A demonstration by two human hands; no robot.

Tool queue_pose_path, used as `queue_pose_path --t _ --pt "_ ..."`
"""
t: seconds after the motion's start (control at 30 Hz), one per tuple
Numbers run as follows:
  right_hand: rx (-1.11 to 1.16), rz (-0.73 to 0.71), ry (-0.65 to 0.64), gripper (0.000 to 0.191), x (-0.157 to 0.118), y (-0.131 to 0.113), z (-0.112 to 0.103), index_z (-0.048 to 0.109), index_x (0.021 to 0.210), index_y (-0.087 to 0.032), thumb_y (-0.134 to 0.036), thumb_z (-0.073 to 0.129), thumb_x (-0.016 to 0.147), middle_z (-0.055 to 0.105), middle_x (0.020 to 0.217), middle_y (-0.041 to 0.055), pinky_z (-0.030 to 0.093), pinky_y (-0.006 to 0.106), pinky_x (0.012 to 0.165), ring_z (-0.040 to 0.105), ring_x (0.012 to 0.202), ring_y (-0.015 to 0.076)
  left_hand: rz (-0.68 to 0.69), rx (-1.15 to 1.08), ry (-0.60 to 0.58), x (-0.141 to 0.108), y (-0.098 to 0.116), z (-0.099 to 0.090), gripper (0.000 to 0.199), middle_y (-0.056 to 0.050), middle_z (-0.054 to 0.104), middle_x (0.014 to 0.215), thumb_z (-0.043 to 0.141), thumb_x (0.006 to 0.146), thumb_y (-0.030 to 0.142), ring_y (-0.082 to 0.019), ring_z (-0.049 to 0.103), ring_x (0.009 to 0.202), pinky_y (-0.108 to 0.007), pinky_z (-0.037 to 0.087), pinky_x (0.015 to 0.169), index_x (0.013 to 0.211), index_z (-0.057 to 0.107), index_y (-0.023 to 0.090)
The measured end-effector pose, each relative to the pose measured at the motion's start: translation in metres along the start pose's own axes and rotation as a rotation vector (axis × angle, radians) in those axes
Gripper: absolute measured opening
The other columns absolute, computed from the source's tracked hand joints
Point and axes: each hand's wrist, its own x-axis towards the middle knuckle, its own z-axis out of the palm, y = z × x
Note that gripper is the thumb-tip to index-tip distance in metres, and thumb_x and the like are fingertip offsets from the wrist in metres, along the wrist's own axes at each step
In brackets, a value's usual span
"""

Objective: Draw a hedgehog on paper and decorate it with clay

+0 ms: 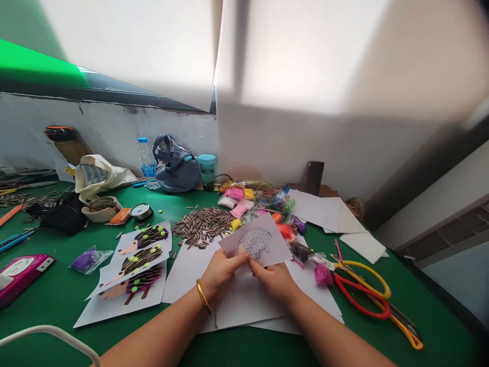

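Between my two hands is a small white paper card point(231, 243) with a pencil-like drawing of a rounded, scaly-backed animal. My left hand point(219, 272) pinches its lower left edge, thumb on top. On the lower right edge, my right hand point(275, 280) grips it the same way. Below the hands lie white paper sheets point(244, 308). A heap of striped sunflower seeds point(202, 224) is just beyond them. To the left, overlapping hedgehog pictures point(133, 270) carry seed spines and small green balls.
Packets of coloured clay point(244, 193) pile up behind the card. Red-handled scissors point(362, 303) and yellow-handled ones lie right. A pink box point(25, 275) sits left; a blue bag point(178, 168), bottle point(146, 160) and phone point(315, 177) stand along the wall. A white cable point(53, 331) curves front left.
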Motion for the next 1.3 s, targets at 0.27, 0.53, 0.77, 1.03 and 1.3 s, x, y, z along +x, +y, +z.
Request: queue_pose_path --t 0.27,0.53,0.77,1.03,1.3 --pt "0.14 0.169 0.121 0.033 0.003 0.0 -0.005 0.07 0.077 -0.018 -0.05 0.063 0.074 0.073 0.085 0.0087 0.05 0.032 0.068 0.064 0.076 0.023 0.0 0.119 0.009 0.002 -0.007 -0.005 0.048 -0.009 0.073 0.099 0.087 0.061 0.036 -0.024 0.066 0.091 -0.033 0.048 0.083 0.101 0.071 0.015" --pt "0.162 0.179 0.122 0.035 0.002 0.004 -0.004 0.065 0.07 -0.018 -0.053 0.065 0.073 0.071 0.08 0.0084 0.048 0.031 0.069 0.063 0.074 0.0225 -0.003 0.244 0.102 0.006 -0.009 -0.011 0.047 -0.009 0.073 0.089 0.081 0.066 0.048 -0.019 0.062 0.074 -0.029 0.046 0.069 0.096 0.073 0.012" --pt "0.162 0.166 0.118 0.031 0.003 0.001 -0.005 0.067 0.073 -0.018 -0.049 0.063 0.074 0.071 0.082 0.0092 0.047 0.032 0.07 0.062 0.075 0.0227 0.034 0.221 0.068 0.005 -0.003 -0.007 0.046 -0.008 0.073 0.089 0.087 0.059 0.042 -0.021 0.063 0.079 -0.029 0.046 0.072 0.093 0.074 0.013" --pt "0.145 0.153 0.091 0.03 0.001 0.005 -0.003 0.067 0.077 -0.017 -0.046 0.062 0.076 0.07 0.077 0.0067 0.047 0.03 0.069 0.062 0.073 0.0214 -0.005 0.159 0.012 0.005 -0.005 -0.007 0.043 -0.01 0.074 0.1 0.077 0.073 0.045 -0.024 0.065 0.089 -0.034 0.05 0.081 0.104 0.071 0.015" --pt "0.137 0.134 0.097 0.028 0.003 0.003 -0.004 0.063 0.068 -0.019 -0.046 0.062 0.075 0.069 0.075 0.006 0.047 0.03 0.069 0.062 0.073 0.0212 0.016 0.141 0.01 0.004 -0.007 -0.008 0.039 -0.008 0.073 0.093 0.073 0.077 0.048 -0.021 0.065 0.084 -0.032 0.05 0.081 0.098 0.072 0.015"
